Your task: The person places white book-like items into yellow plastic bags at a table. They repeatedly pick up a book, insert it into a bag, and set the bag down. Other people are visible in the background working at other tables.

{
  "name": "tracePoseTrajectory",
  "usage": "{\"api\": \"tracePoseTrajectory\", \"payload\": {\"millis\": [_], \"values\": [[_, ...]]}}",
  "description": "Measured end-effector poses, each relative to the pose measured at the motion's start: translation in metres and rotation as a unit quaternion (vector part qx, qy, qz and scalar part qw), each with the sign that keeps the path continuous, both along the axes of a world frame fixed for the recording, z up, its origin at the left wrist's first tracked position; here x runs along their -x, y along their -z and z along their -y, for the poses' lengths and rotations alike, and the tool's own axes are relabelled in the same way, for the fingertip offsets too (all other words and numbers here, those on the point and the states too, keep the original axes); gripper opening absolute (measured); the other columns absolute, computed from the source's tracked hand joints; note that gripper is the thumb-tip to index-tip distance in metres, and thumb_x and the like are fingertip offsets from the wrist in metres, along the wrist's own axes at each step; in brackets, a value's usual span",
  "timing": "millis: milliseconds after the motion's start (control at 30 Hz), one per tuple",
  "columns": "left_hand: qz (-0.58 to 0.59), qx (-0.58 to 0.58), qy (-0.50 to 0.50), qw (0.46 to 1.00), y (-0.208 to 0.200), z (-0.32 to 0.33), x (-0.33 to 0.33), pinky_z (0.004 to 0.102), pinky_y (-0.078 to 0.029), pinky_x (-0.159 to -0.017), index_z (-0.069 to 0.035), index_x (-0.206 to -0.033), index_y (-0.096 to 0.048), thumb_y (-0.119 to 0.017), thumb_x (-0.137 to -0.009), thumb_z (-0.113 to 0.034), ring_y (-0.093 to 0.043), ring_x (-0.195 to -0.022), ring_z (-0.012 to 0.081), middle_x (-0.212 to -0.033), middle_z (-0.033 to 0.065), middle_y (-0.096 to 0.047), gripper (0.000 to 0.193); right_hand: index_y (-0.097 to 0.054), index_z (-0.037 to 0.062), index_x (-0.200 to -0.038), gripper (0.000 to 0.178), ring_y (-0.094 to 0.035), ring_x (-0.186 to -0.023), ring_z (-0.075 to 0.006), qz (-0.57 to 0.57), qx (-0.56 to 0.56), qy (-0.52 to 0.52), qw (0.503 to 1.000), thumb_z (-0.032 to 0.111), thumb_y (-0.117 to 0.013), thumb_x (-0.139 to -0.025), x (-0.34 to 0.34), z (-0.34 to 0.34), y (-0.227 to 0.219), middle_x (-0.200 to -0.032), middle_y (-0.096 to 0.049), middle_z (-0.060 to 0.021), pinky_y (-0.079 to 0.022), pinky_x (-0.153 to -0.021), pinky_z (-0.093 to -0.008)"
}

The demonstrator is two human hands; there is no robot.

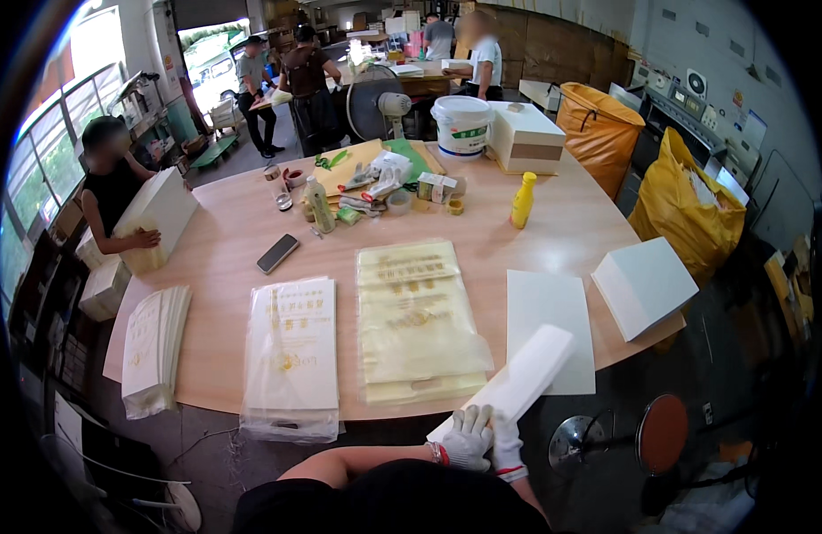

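Note:
Both my hands wear white knitted gloves with red cuffs, close together at the table's front edge. My left hand [468, 436] has its fingers bent over the near end of a long white paper sheet [526, 369], which looks curved or folded. Beside it, my right hand [507, 443] closes on the same end, its fingertips partly hidden. The piece slants up and away to the right, its far end over a flat white sheet [558, 311]. Left of it lies a stack of translucent yellowish plastic bags [420, 311] with gold print.
Packed white sheets in a clear bag [304, 356] and a fanned stack of filled bags [157, 347] lie left. A white paper block [644, 289] stands right. Farther back are a phone [278, 254], yellow bottle [522, 203] and white bucket [461, 129]. A person [117, 191] handles a white stack.

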State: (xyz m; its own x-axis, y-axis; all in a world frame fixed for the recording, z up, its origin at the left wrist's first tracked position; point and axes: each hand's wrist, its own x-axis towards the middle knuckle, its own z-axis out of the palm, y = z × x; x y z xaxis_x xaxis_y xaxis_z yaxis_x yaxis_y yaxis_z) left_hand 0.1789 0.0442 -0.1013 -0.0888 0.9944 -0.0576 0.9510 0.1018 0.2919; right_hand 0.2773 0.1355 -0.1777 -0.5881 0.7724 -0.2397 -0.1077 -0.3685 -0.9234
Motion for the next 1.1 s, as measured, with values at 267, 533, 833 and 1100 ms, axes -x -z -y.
{"api": "tracePoseTrajectory", "payload": {"millis": [267,533,833,1100], "values": [[-0.102,-0.104,-0.09,0.985,-0.02,0.002,0.141,0.0388,-0.048,-0.069,-0.001,-0.114,-0.049,-0.055,-0.081,-0.023,-0.057,-0.089,0.0266,-0.09,0.0147,-0.058,0.04,-0.046,-0.0066,-0.116,0.042,-0.058,-0.088,-0.0194,0.015,-0.192,0.105,0.976,0.007,-0.059,-0.08,-0.007,-0.003,-0.024,-0.1,-0.06,-0.0115,-0.048,-0.078,-0.0306],[0.794,0.037,-0.255,0.551,0.065,-0.017,0.201,0.022,-0.046,-0.057,-0.003,-0.112,-0.05,-0.052,-0.084,-0.009,-0.052,-0.06,0.0068,-0.085,0.0043,-0.06,0.029,-0.061,0.0101,-0.089,0.019,-0.059,-0.064,-0.0333,0.251,-0.68,-0.105,0.681,0.022,-0.059,-0.075,-0.024,0.0,-0.068,-0.091,-0.063,-0.0155,-0.048,-0.052,-0.0395],[0.582,-0.129,-0.183,0.782,-0.05,-0.035,0.25,0.0209,-0.038,-0.05,-0.002,-0.116,-0.052,-0.064,-0.078,-0.018,-0.044,-0.058,0.0055,-0.07,-0.0001,-0.053,0.043,-0.057,0.0113,-0.101,0.032,-0.06,-0.069,-0.0319,0.414,-0.561,-0.299,0.651,0.034,-0.053,-0.079,-0.036,0.021,-0.122,-0.083,-0.062,-0.0141,-0.047,-0.056,-0.0436],[0.317,-0.382,-0.123,0.859,-0.013,-0.056,0.225,0.0246,-0.043,-0.046,0.003,-0.103,-0.053,-0.055,-0.079,-0.009,-0.051,-0.051,0.0123,-0.067,0.0042,-0.057,0.026,-0.056,0.0122,-0.106,0.032,-0.061,-0.073,-0.0355,0.402,-0.571,-0.288,0.656,0.03,-0.052,-0.08,0.07,0.002,-0.089,-0.098,-0.061,-0.0163,-0.047,-0.058,-0.0481]]}}
